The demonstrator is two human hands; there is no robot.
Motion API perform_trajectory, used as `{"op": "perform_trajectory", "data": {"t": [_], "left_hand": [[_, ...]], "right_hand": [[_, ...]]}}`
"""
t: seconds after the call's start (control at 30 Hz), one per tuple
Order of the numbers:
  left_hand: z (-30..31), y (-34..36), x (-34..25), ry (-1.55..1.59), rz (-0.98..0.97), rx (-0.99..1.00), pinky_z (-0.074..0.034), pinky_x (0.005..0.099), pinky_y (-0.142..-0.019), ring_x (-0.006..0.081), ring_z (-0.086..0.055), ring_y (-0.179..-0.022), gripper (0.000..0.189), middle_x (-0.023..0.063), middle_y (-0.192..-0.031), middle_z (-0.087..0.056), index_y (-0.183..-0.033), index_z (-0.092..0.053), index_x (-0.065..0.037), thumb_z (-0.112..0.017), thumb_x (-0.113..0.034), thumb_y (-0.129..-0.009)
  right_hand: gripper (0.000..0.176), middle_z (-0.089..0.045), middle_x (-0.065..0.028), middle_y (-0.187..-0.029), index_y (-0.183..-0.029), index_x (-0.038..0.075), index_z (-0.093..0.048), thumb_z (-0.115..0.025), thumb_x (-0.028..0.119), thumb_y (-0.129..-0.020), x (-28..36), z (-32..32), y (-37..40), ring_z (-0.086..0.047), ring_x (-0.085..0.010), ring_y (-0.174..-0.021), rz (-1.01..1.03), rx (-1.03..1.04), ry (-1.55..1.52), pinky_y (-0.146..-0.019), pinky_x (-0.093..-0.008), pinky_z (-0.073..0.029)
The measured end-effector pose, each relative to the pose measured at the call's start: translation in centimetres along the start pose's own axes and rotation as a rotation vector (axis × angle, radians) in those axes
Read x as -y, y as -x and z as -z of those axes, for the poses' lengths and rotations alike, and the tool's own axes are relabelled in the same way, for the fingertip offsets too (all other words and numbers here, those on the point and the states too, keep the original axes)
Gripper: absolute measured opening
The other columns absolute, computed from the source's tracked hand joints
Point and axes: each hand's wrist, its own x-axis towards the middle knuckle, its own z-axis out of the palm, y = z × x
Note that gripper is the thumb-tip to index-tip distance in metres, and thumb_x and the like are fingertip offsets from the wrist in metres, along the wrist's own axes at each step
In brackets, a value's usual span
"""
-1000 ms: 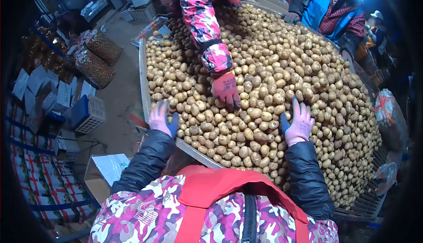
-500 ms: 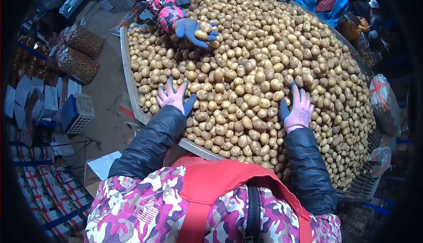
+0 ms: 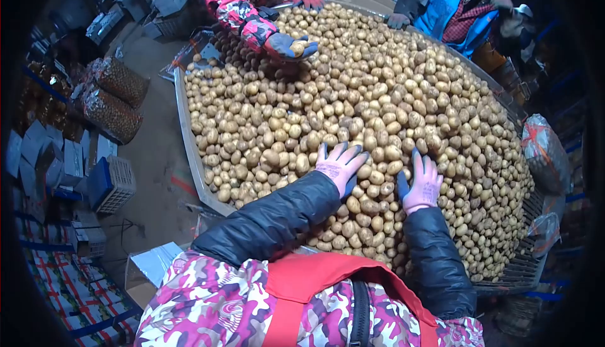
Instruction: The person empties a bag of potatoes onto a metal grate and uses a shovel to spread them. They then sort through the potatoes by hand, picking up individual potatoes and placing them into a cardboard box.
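A broad heap of small potatoes [image 3: 271, 133] covers a metal-rimmed sorting table [image 3: 189, 130] in front of me. My left hand [image 3: 340, 165], in a pink glove with dark blue fingertips, lies on the potatoes near the middle, its fingers spread and pointing away. Just to its right, my right hand [image 3: 421, 183] rests on the heap in a matching glove, fingers stretched and thumb apart. Neither hand is wrapped round a potato. Across the table, another person's gloved hand [image 3: 291, 47] is palm up with potato in it.
Mesh sacks of potatoes [image 3: 113, 117] stand on the floor at left, near a white and blue crate [image 3: 113, 183] and cardboard boxes. A filled clear bag [image 3: 543, 152] is at the table's right edge. A second person's gloved hand [image 3: 398, 21] is at the far edge.
My left hand has moved right across the heap, close to my right hand, which stays about where it was. The other person's potato-holding hand has shifted slightly away, and the view has moved slightly.
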Motion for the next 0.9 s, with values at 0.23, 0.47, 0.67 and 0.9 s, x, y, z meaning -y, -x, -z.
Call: {"op": "perform_trajectory", "data": {"t": [0.23,0.47,0.67,0.9], "left_hand": [[1.3,-6.8,4.1,-0.046,0.19,0.096,-0.016,0.075,-0.114,0.0358,-0.036,-0.146,0.05,0.0115,-0.158,-0.038,-0.133,-0.06,-0.034,-0.065,-0.022,-0.084],[1.3,-13.0,11.7,-0.184,0.305,-0.136,-0.026,0.0751,-0.108,0.0393,-0.037,-0.143,0.039,0.0133,-0.156,-0.042,-0.128,-0.063,-0.027,-0.062,-0.034,-0.09],[1.7,-17.4,14.5,-0.277,0.392,-0.06,-0.022,0.0732,-0.113,0.0393,-0.03,-0.147,0.053,0.0094,-0.155,-0.042,-0.139,-0.057,-0.031,-0.067,-0.029,-0.087],[3.4,-19.5,17.3,-0.367,0.318,-0.024,-0.02,0.0734,-0.114,0.0371,-0.028,-0.149,0.064,0.0073,-0.158,-0.039,-0.146,-0.05,-0.036,-0.069,-0.023,-0.085]], "right_hand": [[0.075,-0.053,-0.0173,-0.132,-0.149,0.015,-0.047,-0.069,0.041,-0.082,0.3,0.5,-0.2,-0.048,-0.0366,-0.126,-0.006,-0.005,-0.037,-0.103,-0.0592,-0.036],[0.075,-0.053,-0.0186,-0.134,-0.148,0.013,-0.048,-0.07,0.042,-0.082,0.3,0.3,-0.2,-0.048,-0.0384,-0.128,-0.035,0.022,-0.024,-0.105,-0.0569,-0.034],[0.074,-0.052,-0.0222,-0.134,-0.145,0.01,-0.051,-0.071,0.043,-0.081,0.2,0.4,-0.2,-0.048,-0.0407,-0.127,-0.035,0.049,-0.064,-0.105,-0.0568,-0.033],[0.075,-0.051,-0.0235,-0.136,-0.147,0.011,-0.05,-0.07,0.044,-0.082,-0.4,-0.1,0.0,-0.047,-0.0422,-0.129,-0.04,0.069,-0.083,-0.106,-0.0556,-0.033]]}}
